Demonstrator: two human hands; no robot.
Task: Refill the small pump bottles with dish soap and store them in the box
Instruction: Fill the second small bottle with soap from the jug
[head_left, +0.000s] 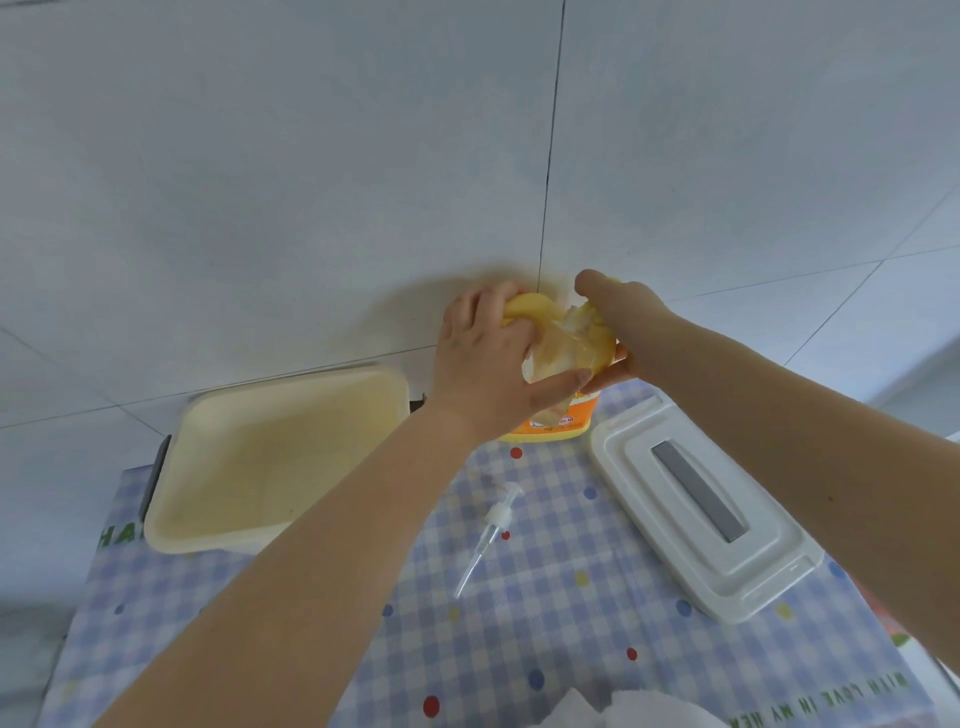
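Nearest the camera, a blurred white mass (618, 709) at the lower edge cannot be identified; beyond it the checked cloth (545, 613) covers the desk (519, 649). A detached pump head (491, 535) lies flat on the cloth, its dip tube pointing toward the viewer and slightly left, nozzle toward the wall. It lies well apart from both hands, below and between the forearms.

Both hands work at the far edge of the desk. The left hand (480, 358) curls round a small clear pump bottle (558, 353), its thumb lying across the bottle's lower side. The right hand (618, 317) grips the yellow dish soap container (550, 421) from the right, fingers closed on its upper part; exactly how the mouths of the two vessels meet is hidden by the fingers. Judged from this, pouring is in progress.

The cream box (270, 462) stands open to the left, near the left forearm, and holds no bottle yet. Its white lid (701, 504) lies to the right, long axis running from the wall toward the viewer's right.

The pump head lies about midway between the forearms, so either hand could reach it, and its tube would have to swing upright to enter the bottle neck.
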